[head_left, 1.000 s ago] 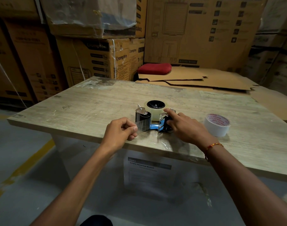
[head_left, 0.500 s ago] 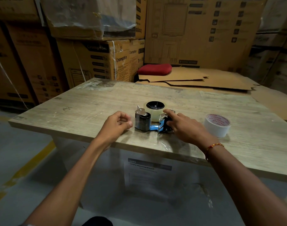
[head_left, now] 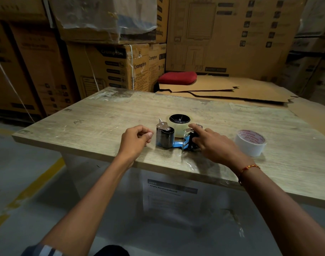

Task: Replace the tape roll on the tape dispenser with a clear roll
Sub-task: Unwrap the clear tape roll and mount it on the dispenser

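Observation:
A blue and black tape dispenser (head_left: 176, 143) lies on its side near the front edge of the wooden table (head_left: 102, 126). A clear tape roll (head_left: 179, 129) sits on its black hub. My right hand (head_left: 215, 145) holds the dispenser's black handle end, with the index finger stretched over the metal blade frame and the thumb against the handle. My left hand (head_left: 136, 136) is just left of the dispenser's roller, with fingers curled and thumb against the index finger. No tape shows between them.
A white tape roll with red print (head_left: 250, 143) stands on the table to the right of my right hand. Flattened cardboard (head_left: 231, 89) and a red cushion (head_left: 177, 77) lie behind the table. Stacked cartons (head_left: 111, 67) fill the background.
One second ago my left hand pinched a strip of clear tape drawn over the roller. It has since shifted slightly left, and the strip is no longer visible. My right hand stayed put.

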### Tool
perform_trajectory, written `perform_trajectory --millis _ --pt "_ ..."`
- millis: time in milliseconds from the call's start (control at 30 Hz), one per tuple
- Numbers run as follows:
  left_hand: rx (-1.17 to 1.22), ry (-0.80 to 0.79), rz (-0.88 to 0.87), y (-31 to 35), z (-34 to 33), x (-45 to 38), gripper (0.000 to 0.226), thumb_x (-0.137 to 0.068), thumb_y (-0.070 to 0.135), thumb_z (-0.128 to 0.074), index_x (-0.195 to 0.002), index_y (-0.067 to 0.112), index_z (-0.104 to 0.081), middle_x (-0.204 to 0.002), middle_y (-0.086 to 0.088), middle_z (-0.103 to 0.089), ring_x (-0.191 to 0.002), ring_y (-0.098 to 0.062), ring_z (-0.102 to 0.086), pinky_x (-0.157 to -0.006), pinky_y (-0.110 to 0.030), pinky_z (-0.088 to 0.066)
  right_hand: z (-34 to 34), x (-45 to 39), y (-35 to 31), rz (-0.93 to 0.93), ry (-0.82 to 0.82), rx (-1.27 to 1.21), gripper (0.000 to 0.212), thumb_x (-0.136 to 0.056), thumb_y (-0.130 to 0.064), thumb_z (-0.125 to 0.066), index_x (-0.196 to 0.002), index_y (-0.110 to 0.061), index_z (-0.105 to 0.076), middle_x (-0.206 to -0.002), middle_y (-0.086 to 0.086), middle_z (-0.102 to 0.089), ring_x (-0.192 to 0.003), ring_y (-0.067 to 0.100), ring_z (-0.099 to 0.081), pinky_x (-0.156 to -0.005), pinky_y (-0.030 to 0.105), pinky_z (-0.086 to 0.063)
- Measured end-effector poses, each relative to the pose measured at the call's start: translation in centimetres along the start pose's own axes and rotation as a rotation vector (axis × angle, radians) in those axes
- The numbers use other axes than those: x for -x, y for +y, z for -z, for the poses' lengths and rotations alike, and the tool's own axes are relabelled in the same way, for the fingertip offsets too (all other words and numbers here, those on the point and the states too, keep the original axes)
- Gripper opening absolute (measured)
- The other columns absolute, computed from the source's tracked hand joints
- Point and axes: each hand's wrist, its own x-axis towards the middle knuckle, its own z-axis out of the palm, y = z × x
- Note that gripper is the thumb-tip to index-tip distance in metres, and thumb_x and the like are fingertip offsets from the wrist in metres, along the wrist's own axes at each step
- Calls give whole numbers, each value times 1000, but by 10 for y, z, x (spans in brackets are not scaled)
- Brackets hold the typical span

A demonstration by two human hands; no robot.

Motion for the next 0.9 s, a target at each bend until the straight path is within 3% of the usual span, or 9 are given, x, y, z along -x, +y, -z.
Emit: perform_trajectory --millis 367,500,567,733,900 --pt "17 15 17 -2 5 -16 25 -95 0 -56 -86 19 -69 -81 -3 -68 -74 -12 -63 -70 -24 -52 0 -1 4 24 -1 -9 52 -106 -45 -34 -153 -46 -13 -127 5 -54 -98 25 -58 -74 37 -46" --pt "51 15 8 -2 9 -4 29 -92 -7 -49 -94 16 -66 -94 -6 -70 -87 -18 -68 -77 -28 -56 1 1 4 24 -2 -7 52 -106 -46 -34 -153 -46 -13 -126 5 -55 -98 25 -58 -77 40 -50" --pt "74 -12 1 -3 13 4 25 -90 -4 -51 -99 15 -65 -101 -6 -69 -93 -19 -68 -79 -30 -56 2 1 4 26 -1 -9 52 -106 -45 -34 -154 -46 -13 -128 5 -55 -100 26 -59 -79 41 -51" --pt "-35 -286 12 6 23 14 21 -91 10 -65 -110 17 -63 -110 0 -66 -100 -14 -65 -85 -29 -57 2 1 3 27 2 0 52 -106 -46 -33 -154 -46 -13 -129 5 -54 -100 25 -58 -80 41 -51" --pt "-152 -293 -11 9 17 14 19 -82 26 -78 -97 22 -67 -100 3 -68 -91 -10 -63 -77 -22 -50 2 2 2 21 0 -4 52 -105 -47 -33 -153 -46 -12 -128 5 -54 -99 25 -59 -83 45 -53"
